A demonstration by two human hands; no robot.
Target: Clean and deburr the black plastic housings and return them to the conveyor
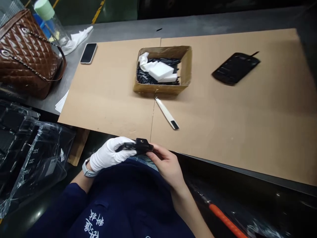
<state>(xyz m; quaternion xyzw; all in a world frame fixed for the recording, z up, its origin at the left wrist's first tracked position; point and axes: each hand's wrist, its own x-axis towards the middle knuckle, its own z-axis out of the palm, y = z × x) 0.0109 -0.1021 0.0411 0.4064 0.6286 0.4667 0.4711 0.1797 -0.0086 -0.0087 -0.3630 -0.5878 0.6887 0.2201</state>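
Note:
A black plastic part (141,145) with a raised block on top is held just off the table's front edge, close to the body. My left hand (111,153), in a white glove, is closed round its left end. Bare fingers of my right hand (166,162) pinch its right end. Beyond the hands, a white-handled knife or scraper (166,113) with a black end lies on the cardboard. Behind it stands an open cardboard box (187,69) with black slivers, white blocks and a crumpled white cloth inside.
A flat black piece (235,68) with a thin tail lies at the right on the cardboard sheet (235,132). A phone (89,53), a brown quilted bag (27,53) and a green-capped bottle (44,10) are at the left. Plastic-wrapped black parts (37,155) sit below left.

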